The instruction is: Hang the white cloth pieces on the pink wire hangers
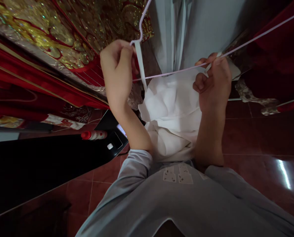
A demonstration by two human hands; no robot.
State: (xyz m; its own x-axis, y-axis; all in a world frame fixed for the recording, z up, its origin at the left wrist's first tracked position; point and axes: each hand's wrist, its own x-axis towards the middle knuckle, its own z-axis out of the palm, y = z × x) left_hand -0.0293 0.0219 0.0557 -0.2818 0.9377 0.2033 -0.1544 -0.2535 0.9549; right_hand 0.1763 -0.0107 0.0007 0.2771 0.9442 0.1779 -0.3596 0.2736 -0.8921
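A pale pink wire hanger (176, 71) stretches across in front of me, running out of view at the top and at the right. My left hand (118, 72) is closed around the bent left end of it. There a narrow white strap (140, 62) loops over the wire's notch. My right hand (214, 77) pinches another white strap (208, 67) against the hanger's long bar, fingers curled. Below the bar hangs a white garment (171, 105), its folds bunched between my forearms. How the right strap meets the garment is hidden behind the hand.
Red and gold sequined garments (75, 39) hang close on the left, and dark red cloth (282, 49) on the right. A black table (50, 161) at left bears a red-capped bottle (94, 135), a dark phone (116, 141) and a small white case (109, 146). Grey panels (211, 29) stand ahead.
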